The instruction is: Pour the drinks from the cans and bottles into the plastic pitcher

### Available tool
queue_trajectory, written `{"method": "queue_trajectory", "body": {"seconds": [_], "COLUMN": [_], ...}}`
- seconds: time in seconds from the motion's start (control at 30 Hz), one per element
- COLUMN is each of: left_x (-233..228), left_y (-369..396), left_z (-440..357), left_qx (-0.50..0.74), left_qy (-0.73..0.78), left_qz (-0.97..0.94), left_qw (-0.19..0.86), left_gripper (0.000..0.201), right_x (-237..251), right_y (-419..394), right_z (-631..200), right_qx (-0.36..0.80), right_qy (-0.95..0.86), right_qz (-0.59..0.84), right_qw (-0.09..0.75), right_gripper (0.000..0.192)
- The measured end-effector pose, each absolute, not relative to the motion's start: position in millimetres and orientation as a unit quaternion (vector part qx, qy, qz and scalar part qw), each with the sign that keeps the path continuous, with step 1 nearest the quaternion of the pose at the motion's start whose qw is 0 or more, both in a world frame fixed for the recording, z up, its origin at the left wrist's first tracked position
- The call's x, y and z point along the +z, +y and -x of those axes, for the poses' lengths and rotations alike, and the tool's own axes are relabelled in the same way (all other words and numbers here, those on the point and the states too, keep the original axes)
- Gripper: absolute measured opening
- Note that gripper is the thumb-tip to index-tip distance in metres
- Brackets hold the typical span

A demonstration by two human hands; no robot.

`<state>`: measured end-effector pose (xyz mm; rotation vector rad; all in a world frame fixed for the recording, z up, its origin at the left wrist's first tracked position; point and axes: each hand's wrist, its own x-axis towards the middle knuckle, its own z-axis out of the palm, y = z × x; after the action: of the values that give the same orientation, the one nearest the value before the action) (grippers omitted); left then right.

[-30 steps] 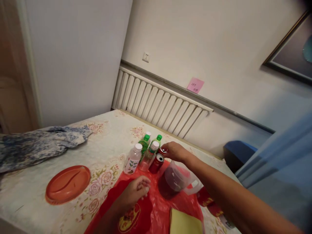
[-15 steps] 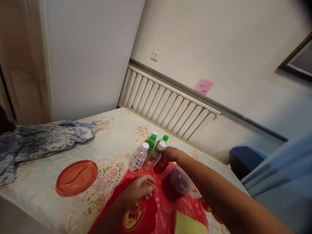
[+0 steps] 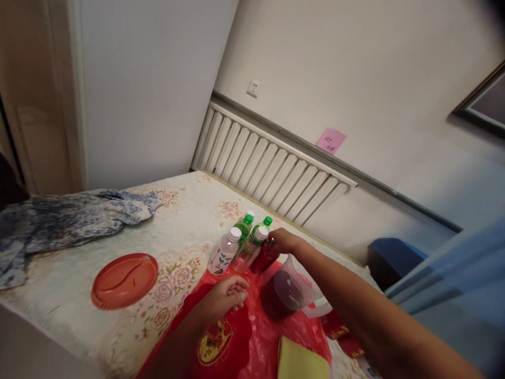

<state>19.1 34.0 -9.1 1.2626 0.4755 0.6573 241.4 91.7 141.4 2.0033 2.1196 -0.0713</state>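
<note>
My right hand (image 3: 284, 242) reaches across the table and closes over the top of a red drink can (image 3: 263, 259), which leans against a cluster of small bottles. Two clear bottles with white caps (image 3: 223, 252) stand in front, two green-capped bottles (image 3: 244, 225) behind them. My left hand (image 3: 225, 296) rests with curled fingers on a red plastic bag (image 3: 236, 337) spread on the table, holding nothing I can see. A clear plastic pitcher (image 3: 286, 292) lies on the bag just below my right forearm.
An orange plate (image 3: 124, 273) sits on the floral tablecloth (image 3: 173, 221) to the left. Blue patterned cloth (image 3: 67, 221) is heaped at the far left. A yellow pad (image 3: 302, 363) lies near the bottom edge. A radiator (image 3: 272, 173) lines the wall; a blue chair (image 3: 394, 255) stands right.
My right hand has shifted from the rear can onto the front red can and closed over it. The view has swung right. My left hand stays on the bag.
</note>
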Motion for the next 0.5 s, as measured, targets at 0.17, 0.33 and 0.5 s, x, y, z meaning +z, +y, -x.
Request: {"method": "queue_trajectory", "body": {"seconds": [0.17, 0.33, 0.5], "left_x": [-16, -17, -14], "left_y": [37, 37, 34], "left_z": [-24, -27, -28], "left_qx": [0.358, 0.395, 0.423], "left_qy": [0.25, 0.288, 0.302], "left_qz": [-0.592, -0.612, -0.627], "left_qw": [0.678, 0.622, 0.58], "left_gripper": [0.032, 0.028, 0.05], "right_x": [160, 169, 179], "right_y": [77, 63, 44], "right_z": [-238, -223, -201], "right_qx": [-0.01, -0.028, -0.034], "right_qy": [0.719, 0.737, 0.771], "right_qz": [-0.683, -0.662, -0.625], "right_qw": [0.132, 0.131, 0.118], "right_gripper": [0.033, 0.033, 0.029]}}
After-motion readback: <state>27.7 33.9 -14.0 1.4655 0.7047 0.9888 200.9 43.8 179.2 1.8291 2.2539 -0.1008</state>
